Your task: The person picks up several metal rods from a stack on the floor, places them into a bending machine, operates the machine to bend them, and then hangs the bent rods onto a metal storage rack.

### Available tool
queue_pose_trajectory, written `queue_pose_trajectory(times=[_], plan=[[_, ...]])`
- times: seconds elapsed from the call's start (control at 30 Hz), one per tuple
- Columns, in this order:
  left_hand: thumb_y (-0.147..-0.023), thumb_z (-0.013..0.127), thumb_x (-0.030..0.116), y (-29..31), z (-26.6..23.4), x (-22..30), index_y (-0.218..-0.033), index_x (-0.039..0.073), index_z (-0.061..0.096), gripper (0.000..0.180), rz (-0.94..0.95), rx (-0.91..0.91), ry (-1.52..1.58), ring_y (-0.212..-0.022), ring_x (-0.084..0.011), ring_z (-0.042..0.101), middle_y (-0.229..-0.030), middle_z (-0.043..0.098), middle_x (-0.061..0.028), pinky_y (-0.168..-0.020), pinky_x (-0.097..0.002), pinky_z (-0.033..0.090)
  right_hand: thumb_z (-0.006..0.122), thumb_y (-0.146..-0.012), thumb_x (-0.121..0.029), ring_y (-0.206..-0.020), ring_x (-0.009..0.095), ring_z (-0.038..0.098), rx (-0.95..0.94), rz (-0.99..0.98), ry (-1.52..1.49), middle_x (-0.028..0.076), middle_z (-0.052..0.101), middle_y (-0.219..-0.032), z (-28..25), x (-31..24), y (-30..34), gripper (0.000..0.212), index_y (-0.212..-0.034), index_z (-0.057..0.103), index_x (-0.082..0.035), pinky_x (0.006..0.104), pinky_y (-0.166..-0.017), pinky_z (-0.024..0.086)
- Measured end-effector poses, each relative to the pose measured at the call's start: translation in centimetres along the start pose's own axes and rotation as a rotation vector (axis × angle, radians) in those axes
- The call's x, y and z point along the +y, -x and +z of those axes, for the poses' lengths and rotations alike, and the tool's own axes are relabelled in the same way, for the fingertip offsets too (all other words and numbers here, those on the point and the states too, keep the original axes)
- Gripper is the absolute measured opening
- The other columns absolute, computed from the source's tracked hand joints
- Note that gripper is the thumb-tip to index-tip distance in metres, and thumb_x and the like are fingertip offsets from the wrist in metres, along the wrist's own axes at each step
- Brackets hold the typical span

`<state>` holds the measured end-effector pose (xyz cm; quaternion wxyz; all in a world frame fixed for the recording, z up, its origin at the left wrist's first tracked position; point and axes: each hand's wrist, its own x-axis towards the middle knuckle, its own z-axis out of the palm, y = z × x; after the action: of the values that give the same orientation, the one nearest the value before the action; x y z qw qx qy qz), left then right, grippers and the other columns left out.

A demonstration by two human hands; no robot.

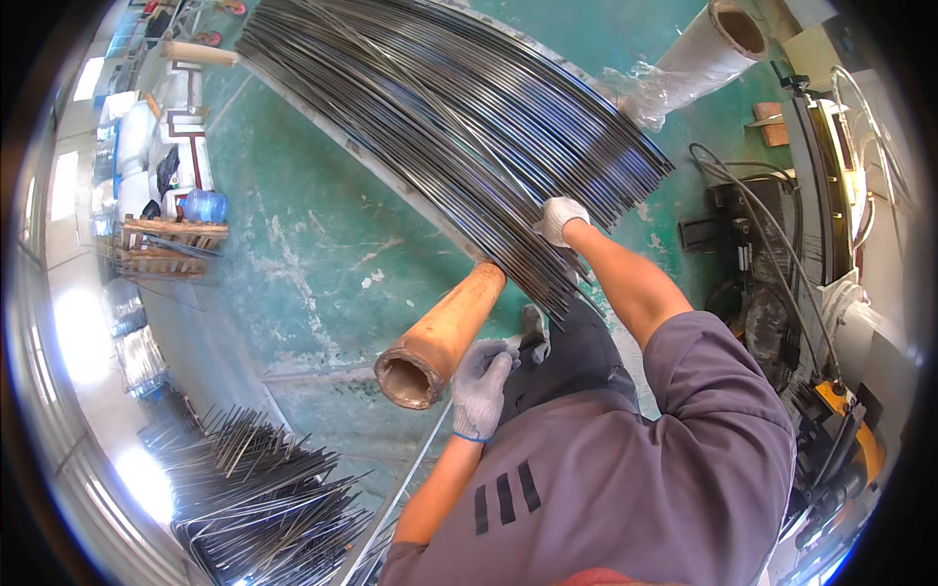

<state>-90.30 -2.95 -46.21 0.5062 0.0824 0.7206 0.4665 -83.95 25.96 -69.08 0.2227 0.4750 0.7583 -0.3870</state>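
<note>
Long, thin dark metal rods (459, 107) lie side by side in a broad layer, a few crossing over the others. At their near end my right hand (564, 220), in a white knitted glove, is closed on rods; its fingertips are partly hidden, so how many it grips cannot be told. My left hand (483, 389), gloved too, is held in front of my body with its fingers curled in and no object showing in it. Just left of it is the open end of a brown cardboard tube (440, 337), which reaches under the rod ends.
A second thick tube (699, 63), wrapped in clear plastic, sticks out at the upper right. Dark machinery with hoses (757, 244) stands to the right. A heap of rods (264, 498) lies lower left. A wooden pallet (174, 244) and blue water bottle (204, 206) are at left.
</note>
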Motion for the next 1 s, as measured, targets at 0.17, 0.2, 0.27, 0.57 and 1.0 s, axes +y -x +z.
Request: queue_pose_trajectory(times=[0.17,0.2,0.27,0.57,1.0], plan=[[-0.102,0.063,0.008,-0.1,0.5,-0.8,-0.123,-0.007,0.061,0.026,-0.086,-0.114,0.026,-0.098,-0.023,0.071,-0.108,0.072,-0.0166,-0.091,-0.0364,0.058,0.073,-0.096,-0.029,-0.078,0.026,0.073,-0.271,0.021,-0.667,0.015,0.074,-0.09,0.7,3.0,1.2,0.033,-0.107,0.067,0.001,0.042,-0.072,0.059],[-0.102,0.063,0.008,-0.3,0.4,-1.2,-0.122,-0.007,0.061,0.026,-0.071,-0.14,0.047,-0.098,-0.0229,0.071,-0.108,0.072,-0.0163,-0.091,-0.0362,0.058,0.073,-0.097,-0.028,-0.075,0.023,0.071,-0.25,0.03,-0.715,0.014,0.073,-0.088,0.5,2.9,2.4,0.032,-0.106,0.065,0.001,0.0408,-0.069,0.058],[-0.102,0.062,0.008,-0.5,0.6,-1.3,-0.122,-0.007,0.061,0.025,-0.045,-0.194,0.062,-0.098,-0.0227,0.071,-0.108,0.073,-0.0158,-0.091,-0.0359,0.058,0.071,-0.099,-0.026,-0.07,0.018,0.067,-0.208,0.046,-0.809,0.01,0.069,-0.083,-0.1,2.2,5.2,0.03,-0.105,0.061,0.001,0.0383,-0.064,0.056],[-0.099,0.064,0.005,1.5,-1.0,-3.7,-0.116,-0.006,0.064,0.02,-0.057,-0.27,-0.138,-0.092,-0.0167,0.069,-0.101,0.072,-0.0115,-0.088,-0.0309,0.056,0.085,-0.082,-0.034,-0.109,0.037,0.073,0.254,0.204,-0.049,0.02,0.076,-0.113,7.8,3.3,3.4,0.038,-0.111,0.078,-0.01,0.0451,-0.094,0.059],[-0.099,0.064,0.009,2.6,-3.4,-5.8,-0.116,-0.006,0.064,0.022,-0.094,-0.196,-0.034,-0.09,-0.0199,0.071,-0.101,0.073,-0.0134,-0.085,-0.033,0.057,0.066,-0.09,-0.022,-0.113,0.042,0.07,0.239,0.076,-0.087,0.028,0.073,-0.117,6.7,0.9,7.3,0.036,-0.12,0.07,-0.001,0.0479,-0.097,0.056]])
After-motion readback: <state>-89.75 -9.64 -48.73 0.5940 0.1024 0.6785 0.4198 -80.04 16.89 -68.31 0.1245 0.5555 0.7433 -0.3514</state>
